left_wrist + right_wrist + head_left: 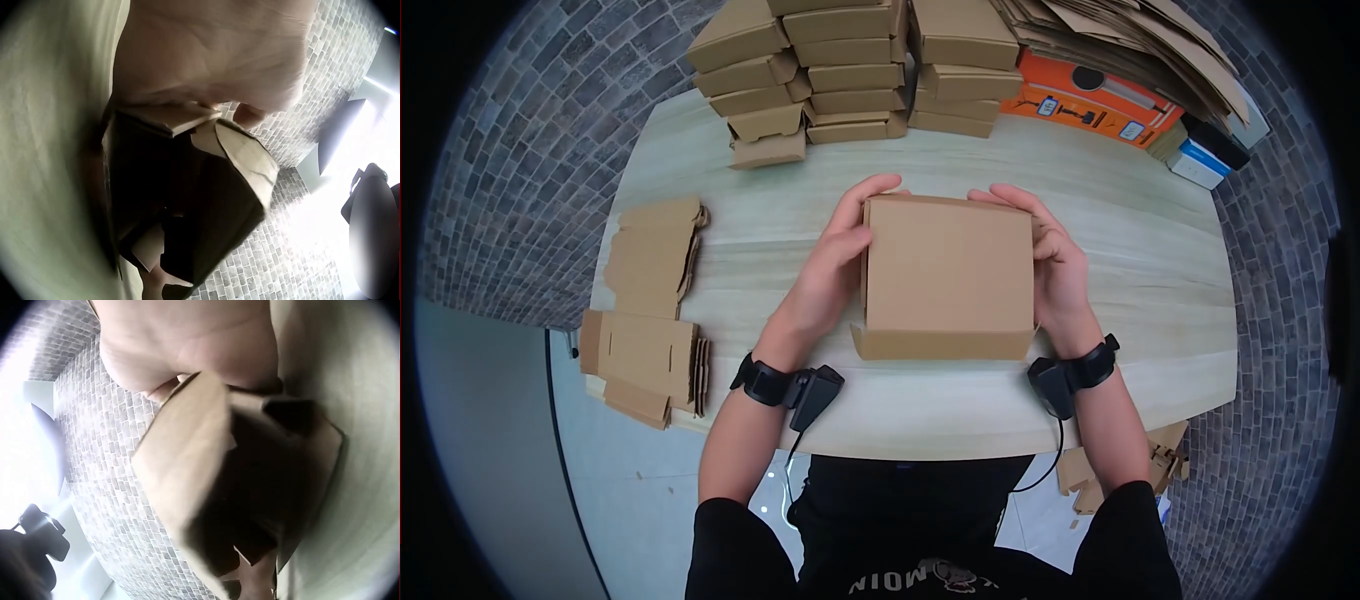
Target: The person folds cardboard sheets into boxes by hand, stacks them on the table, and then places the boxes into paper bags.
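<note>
A brown cardboard box point(950, 265) is held between both hands over the middle of the table, its front flap point(945, 345) hanging toward the person. The left hand point(832, 265) grips its left side, thumb near the upper left edge. On the right side the right hand point(1060, 270) holds the box with bent fingers. In the left wrist view the box's dark inside point(181, 181) shows below the left palm point(212, 56). The right wrist view shows a raised flap point(187, 444) beside the right palm point(194, 344).
Stacked cardboard boxes point(855, 75) stand at the back, with an orange box point(1090, 100) under flat cardboard sheets point(1140, 40) to their right. Flattened cardboard pieces point(650, 355) lie at the table's left edge. Small boxes point(1197, 163) sit at the back right. Cardboard scraps point(1090, 490) lie below the table's right edge.
</note>
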{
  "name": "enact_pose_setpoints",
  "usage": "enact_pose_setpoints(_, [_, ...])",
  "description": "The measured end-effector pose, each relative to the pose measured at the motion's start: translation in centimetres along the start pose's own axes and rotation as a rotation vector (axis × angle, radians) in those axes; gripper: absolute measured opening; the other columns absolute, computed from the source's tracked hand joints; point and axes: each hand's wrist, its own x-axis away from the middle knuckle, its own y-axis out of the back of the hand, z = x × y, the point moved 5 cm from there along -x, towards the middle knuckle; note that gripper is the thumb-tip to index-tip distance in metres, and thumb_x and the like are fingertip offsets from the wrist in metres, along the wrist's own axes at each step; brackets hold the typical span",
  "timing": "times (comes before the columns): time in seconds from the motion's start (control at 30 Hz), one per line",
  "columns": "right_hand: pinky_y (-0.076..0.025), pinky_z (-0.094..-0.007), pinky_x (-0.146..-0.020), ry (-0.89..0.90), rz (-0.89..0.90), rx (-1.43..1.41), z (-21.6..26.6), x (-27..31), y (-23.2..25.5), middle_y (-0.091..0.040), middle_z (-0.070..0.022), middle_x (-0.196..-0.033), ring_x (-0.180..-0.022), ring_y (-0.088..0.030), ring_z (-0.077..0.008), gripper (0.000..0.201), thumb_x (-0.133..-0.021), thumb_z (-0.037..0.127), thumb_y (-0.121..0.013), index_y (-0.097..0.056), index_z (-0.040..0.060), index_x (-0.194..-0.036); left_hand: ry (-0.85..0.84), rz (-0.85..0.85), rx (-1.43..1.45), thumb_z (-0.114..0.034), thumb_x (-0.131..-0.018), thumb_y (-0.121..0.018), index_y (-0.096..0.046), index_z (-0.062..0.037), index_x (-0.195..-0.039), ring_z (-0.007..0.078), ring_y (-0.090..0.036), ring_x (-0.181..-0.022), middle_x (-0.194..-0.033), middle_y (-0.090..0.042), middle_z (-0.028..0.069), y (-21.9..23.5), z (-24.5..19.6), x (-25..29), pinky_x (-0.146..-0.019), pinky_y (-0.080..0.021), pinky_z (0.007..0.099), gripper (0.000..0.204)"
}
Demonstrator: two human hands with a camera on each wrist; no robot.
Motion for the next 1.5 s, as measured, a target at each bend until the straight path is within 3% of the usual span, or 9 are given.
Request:
enact_pose_setpoints(0.2, [-0.024, -0.0405, -0.117, -0.074, 0.036, -0.097, -0.6, 0.6, -0.5, -0.033, -0.0177, -0.152, -0.137, -0.036, -0.0287, 0.061, -0.096, 0.027, -0.040, -0.029, 0.0018, -0.151, 0.050, -0.141, -0.349, -0.030, -0.102, -0.050, -0.033, -0.0171, -0.141, 0.0148, -0.051, -0.110, -0.122, -0.051, 0.0063, 0.2, 1.0, 0.2, -0.094, -0.045, 0.0306, 0.045])
enact_pose_setpoints(0.4, [-0.024, -0.0402, -0.117, 0.200, 0.025, -0.038, 1.2, 0.7, -1.2, -0.024, -0.0163, -0.158, -0.145, -0.026, -0.0291, 0.057, -0.097, 0.025, -0.046, -0.034, 0.0016, -0.147, 0.187, -0.210, -0.061, -0.019, -0.103, -0.047, -0.026, -0.0190, -0.147, 0.0158, -0.055, -0.108, -0.122, -0.053, 0.0094, 1.5, 1.6, 0.2, -0.090, -0.048, 0.0312, 0.049])
enact_pose_setpoints(0.53, [-0.027, -0.0418, -0.116, 0.169, 0.141, 0.065, 1.4, 0.5, -1.6, -0.017, -0.0153, -0.161, -0.147, -0.023, -0.0290, 0.057, -0.093, 0.013, -0.054, -0.036, 0.0016, -0.145, 0.190, -0.220, 0.102, -0.016, -0.103, -0.042, -0.034, -0.0147, -0.146, 0.0162, -0.057, -0.112, -0.123, -0.057, 0.0107, 1.9, 0.9, 0.1, -0.092, -0.049, 0.0306, 0.045])
enact_pose_setpoints(0.8, [-0.029, -0.0438, -0.114, 0.297, 0.101, 0.925, 0.8, 1.5, -4.1, -0.030, -0.0150, -0.152, -0.143, -0.028, -0.0293, 0.080, -0.077, 0.017, -0.070, -0.034, 0.0066, -0.148, 0.236, -0.237, 0.244, -0.016, -0.098, -0.040, -0.044, -0.0004, -0.142, 0.0210, -0.053, -0.124, -0.140, -0.051, 0.0127, 2.8, 0.8, 0.6, -0.104, -0.043, 0.0318, 0.047])
enact_pose_setpoints(0.93, [-0.029, -0.0423, -0.113, 0.391, 0.043, 1.061, 0.0, 1.2, -2.0, -0.035, -0.0141, -0.145, -0.136, -0.033, -0.0276, 0.076, -0.083, 0.029, -0.066, -0.034, 0.0054, -0.147, 0.267, -0.135, 0.238, -0.036, -0.103, -0.036, -0.041, -0.0025, -0.144, 0.0232, -0.050, -0.127, -0.141, -0.049, 0.0120, 1.7, 1.2, 0.4, -0.106, -0.043, 0.0387, 0.053])
enact_pose_setpoints(1.07, [-0.032, -0.0386, -0.108, 0.316, -0.128, 0.666, -0.3, 0.8, -0.4, -0.041, -0.0090, -0.135, -0.127, -0.039, -0.0228, 0.062, -0.093, 0.042, -0.053, -0.038, 0.0055, -0.140, 0.167, 0.002, 0.209, -0.066, -0.097, -0.034, -0.031, -0.0086, -0.150, 0.0253, -0.037, -0.137, -0.148, -0.034, 0.0098, -0.2, 0.4, 1.0, -0.111, -0.036, 0.0474, 0.078])
enact_pose_setpoints(1.2, [-0.031, -0.0333, -0.105, 0.190, -0.229, 0.386, -0.4, 1.0, -0.7, -0.044, -0.0058, -0.128, -0.123, -0.039, -0.0176, 0.055, -0.096, 0.044, -0.048, -0.041, 0.0050, -0.135, -0.019, 0.094, -0.050, -0.073, -0.090, -0.044, -0.023, -0.0117, -0.152, 0.0225, -0.028, -0.141, -0.149, -0.028, 0.0079, -0.6, 0.7, 1.0, -0.114, -0.029, 0.0436, 0.090])
enact_pose_setpoints(1.37, [-0.027, -0.0320, -0.108, 0.218, -0.237, 0.575, -1.2, 1.1, 0.3, -0.044, -0.0076, -0.131, -0.125, -0.038, -0.0177, 0.051, -0.098, 0.038, -0.045, -0.040, 0.0055, -0.137, -0.110, -0.103, -0.475, -0.035, -0.098, -0.060, -0.017, -0.0131, -0.152, 0.0239, -0.038, -0.130, -0.144, -0.034, 0.0139, -0.7, 0.0, 0.9, -0.107, -0.034, 0.0379, 0.073])
enact_pose_setpoints(1.5, [-0.025, -0.0331, -0.111, 0.216, -0.260, 0.624, -1.5, 1.4, 0.1, -0.042, -0.0109, -0.140, -0.130, -0.037, -0.0201, 0.052, -0.100, 0.033, -0.044, -0.035, 0.0046, -0.143, -0.140, -0.242, -0.519, -0.030, -0.100, -0.053, -0.015, -0.0066, -0.152, 0.0270, -0.035, -0.135, -0.148, -0.031, 0.0185, -0.4, 0.9, 0.5, -0.111, -0.030, 0.0384, 0.068])
